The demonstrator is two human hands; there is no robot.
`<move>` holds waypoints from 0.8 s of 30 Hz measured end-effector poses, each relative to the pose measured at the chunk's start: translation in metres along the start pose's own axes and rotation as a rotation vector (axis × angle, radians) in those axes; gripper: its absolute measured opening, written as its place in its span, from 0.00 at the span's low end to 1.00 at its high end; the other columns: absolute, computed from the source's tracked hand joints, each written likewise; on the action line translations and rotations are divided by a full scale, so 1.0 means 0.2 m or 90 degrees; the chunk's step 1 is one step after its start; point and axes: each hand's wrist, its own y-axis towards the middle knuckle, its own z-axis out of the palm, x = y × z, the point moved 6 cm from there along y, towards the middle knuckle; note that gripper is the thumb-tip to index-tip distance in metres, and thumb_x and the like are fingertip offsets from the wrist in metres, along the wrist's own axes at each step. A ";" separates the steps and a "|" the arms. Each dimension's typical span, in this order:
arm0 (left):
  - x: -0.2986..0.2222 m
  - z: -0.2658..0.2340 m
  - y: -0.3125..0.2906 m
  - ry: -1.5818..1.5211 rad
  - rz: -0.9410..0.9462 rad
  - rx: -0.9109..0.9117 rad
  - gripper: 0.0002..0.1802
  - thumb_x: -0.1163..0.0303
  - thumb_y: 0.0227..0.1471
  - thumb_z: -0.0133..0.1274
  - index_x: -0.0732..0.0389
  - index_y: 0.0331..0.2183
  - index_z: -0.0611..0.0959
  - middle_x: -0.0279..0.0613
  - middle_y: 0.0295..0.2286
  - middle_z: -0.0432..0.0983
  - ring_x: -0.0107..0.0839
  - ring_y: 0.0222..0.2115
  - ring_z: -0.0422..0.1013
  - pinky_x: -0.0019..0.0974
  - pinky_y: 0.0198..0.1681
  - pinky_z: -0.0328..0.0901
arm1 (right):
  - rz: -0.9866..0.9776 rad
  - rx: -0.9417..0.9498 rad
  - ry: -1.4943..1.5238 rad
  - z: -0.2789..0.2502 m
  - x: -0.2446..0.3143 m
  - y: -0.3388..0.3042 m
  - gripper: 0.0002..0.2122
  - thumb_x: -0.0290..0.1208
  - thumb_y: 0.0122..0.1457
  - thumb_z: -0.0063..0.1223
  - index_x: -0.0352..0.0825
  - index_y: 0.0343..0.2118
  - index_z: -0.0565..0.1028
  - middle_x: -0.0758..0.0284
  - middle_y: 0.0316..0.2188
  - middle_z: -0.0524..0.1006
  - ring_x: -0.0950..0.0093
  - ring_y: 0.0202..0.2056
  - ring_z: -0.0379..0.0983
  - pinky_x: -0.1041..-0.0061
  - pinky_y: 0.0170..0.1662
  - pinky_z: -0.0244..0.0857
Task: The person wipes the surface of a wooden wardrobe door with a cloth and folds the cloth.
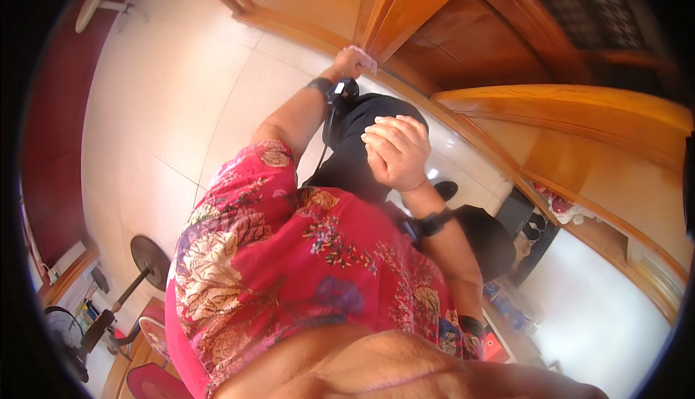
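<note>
My left hand (350,63) reaches forward and is closed on a pale pink cloth (368,60). The cloth lies against the lower edge of the orange-brown wooden cabinet (384,12), beside an upright corner post. In front of my body I hold up my right hand (397,151), its fingers curled together over my dark-trousered leg (362,128). Nothing shows in it, and it touches no furniture. Both wrists wear black bands, and a black device (342,91) with a cable sits at the left one.
A curved wooden ledge (565,102) juts out at the right, above lower cabinetry. Fabric (557,204) lies in a low opening. A white surface (601,305) is at the lower right. Behind me on the left stands a fan (69,334); a stool (93,5) is at the far left.
</note>
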 end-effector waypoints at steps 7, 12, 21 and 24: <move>-0.18 -0.18 0.16 -0.702 -0.019 -0.266 0.11 0.87 0.41 0.42 0.61 0.17 0.72 0.38 0.18 0.74 0.38 0.21 0.72 0.35 0.26 0.66 | 0.011 -0.075 0.036 0.14 -0.20 -0.07 0.05 0.27 0.47 0.56 0.40 0.29 0.79 0.72 0.33 0.80 0.69 0.40 0.76 0.65 0.47 0.66; -0.82 -0.53 0.29 -0.827 -0.275 -0.373 0.11 0.90 0.47 0.45 0.61 0.25 0.73 0.37 0.24 0.73 0.28 0.23 0.70 0.32 0.27 0.66 | 0.057 -0.108 0.007 0.16 -0.37 -0.13 0.05 0.25 0.47 0.56 0.39 0.28 0.79 0.70 0.32 0.79 0.67 0.39 0.76 0.66 0.47 0.65; -0.83 -1.05 0.63 -0.603 0.030 -0.380 0.16 0.77 0.57 0.46 0.65 0.49 0.73 0.47 0.50 0.71 0.37 0.46 0.70 0.38 0.49 0.65 | 0.117 -0.090 0.056 0.28 -0.53 -0.29 0.04 0.24 0.48 0.56 0.39 0.27 0.78 0.68 0.31 0.79 0.66 0.39 0.76 0.65 0.46 0.65; -1.13 -1.35 0.78 -0.643 0.067 -0.411 0.18 0.68 0.65 0.43 0.63 0.53 0.74 0.37 0.42 0.75 0.29 0.38 0.72 0.31 0.41 0.67 | 0.146 -0.071 0.055 0.31 -0.57 -0.35 0.04 0.24 0.48 0.56 0.38 0.27 0.78 0.68 0.31 0.80 0.66 0.38 0.76 0.65 0.46 0.65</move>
